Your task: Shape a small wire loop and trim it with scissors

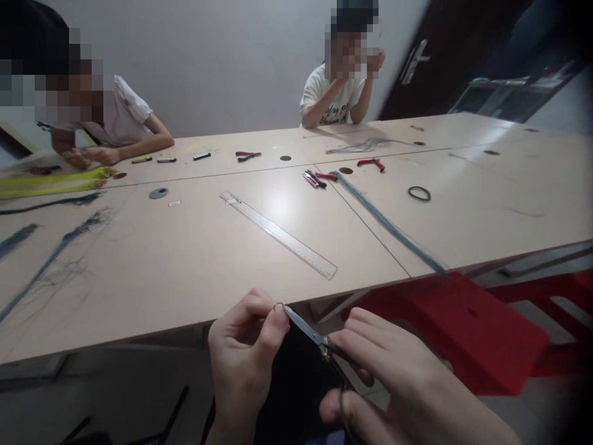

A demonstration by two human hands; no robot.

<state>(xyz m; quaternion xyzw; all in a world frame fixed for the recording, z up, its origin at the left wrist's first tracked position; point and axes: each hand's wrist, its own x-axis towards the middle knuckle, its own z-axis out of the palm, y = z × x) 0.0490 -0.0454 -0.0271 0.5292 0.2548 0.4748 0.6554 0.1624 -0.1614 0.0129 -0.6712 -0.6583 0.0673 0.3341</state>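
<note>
Scissors (324, 347) gripped in right hand (403, 368), left hand (245, 349) pinching thin dark loop (278, 304), unclear lettering (336, 111) on white shirt (343, 96)

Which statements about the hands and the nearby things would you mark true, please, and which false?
1. The right hand holds scissors. True.
2. A clear ruler lies on the table. True.
3. The left hand grips the ruler. False: it pinches a thin dark loop close to the tips of the scissors.
4. The dark ring lies to the left of the ruler in the picture. False: it lies to the right.
5. The plastic stool by the table's near edge is red. True.
6. The scissors lie on the table. False: they are in the right hand.
</note>
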